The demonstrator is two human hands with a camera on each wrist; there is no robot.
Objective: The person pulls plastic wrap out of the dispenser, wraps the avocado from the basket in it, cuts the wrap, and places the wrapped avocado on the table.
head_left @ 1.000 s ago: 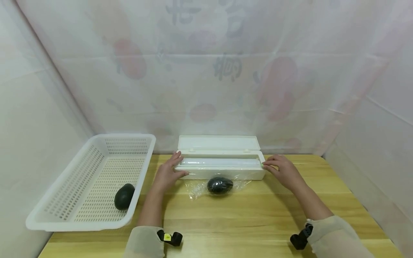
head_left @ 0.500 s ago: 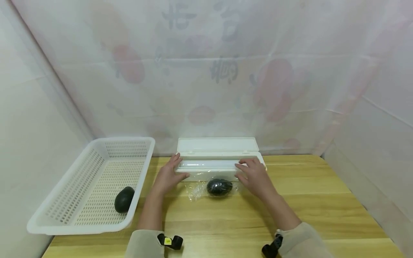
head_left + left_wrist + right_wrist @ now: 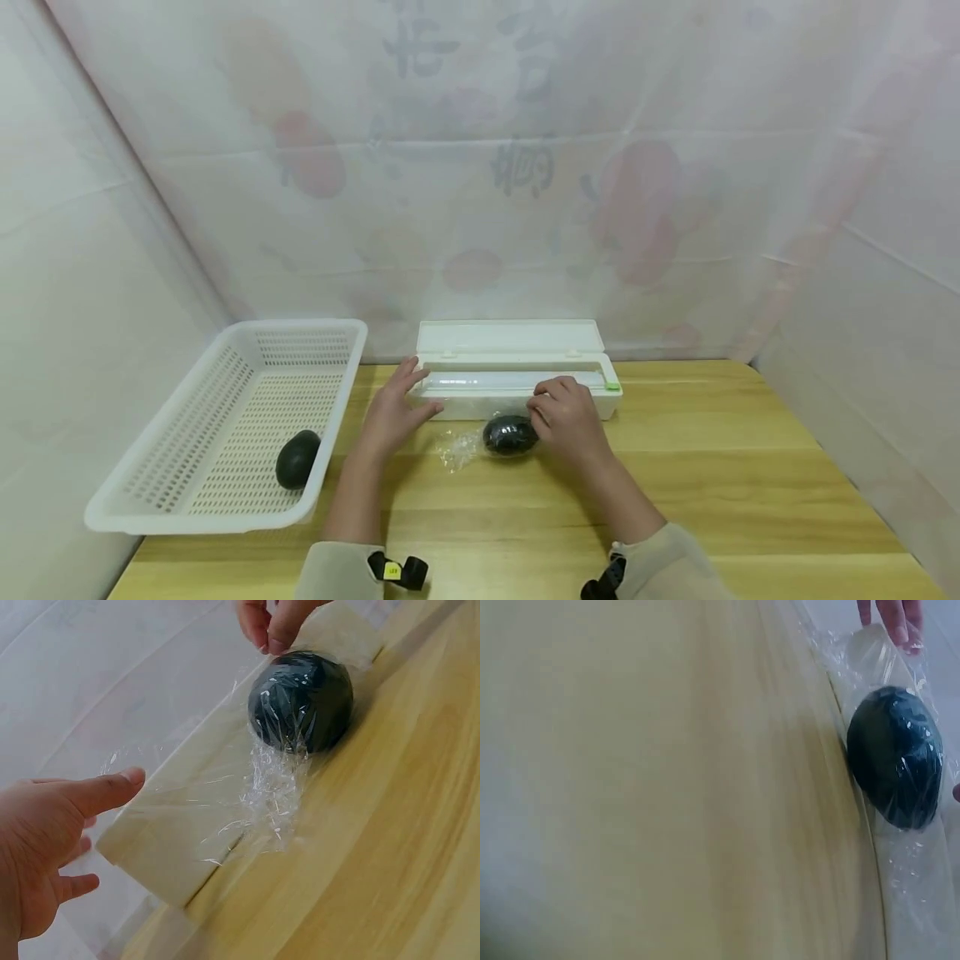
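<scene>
A dark green avocado (image 3: 508, 435), wrapped in clear cling film (image 3: 459, 448), lies on the table against the front of a white cling film dispenser (image 3: 480, 407). The film bunches up at its left end and spreads back over the dispenser. My right hand (image 3: 570, 421) pinches film between thumb and fingers beside the avocado's right end, as the left wrist view also shows. At the dispenser's left end my left hand (image 3: 393, 414) stays spread, its thumb (image 3: 112, 792) at the box edge. The lid (image 3: 510, 337) stands up behind, and the green cutter slide (image 3: 612, 386) sits at the right end.
On the left stands a white perforated basket (image 3: 105, 515) with a second avocado (image 3: 297, 460) against its right wall. A pale printed curtain (image 3: 480, 183) hangs close behind the wooden table (image 3: 750, 467).
My right hand has left the green slide at the dispenser's right end, moved left to the avocado and taken hold of the film there. My left hand has stayed in place.
</scene>
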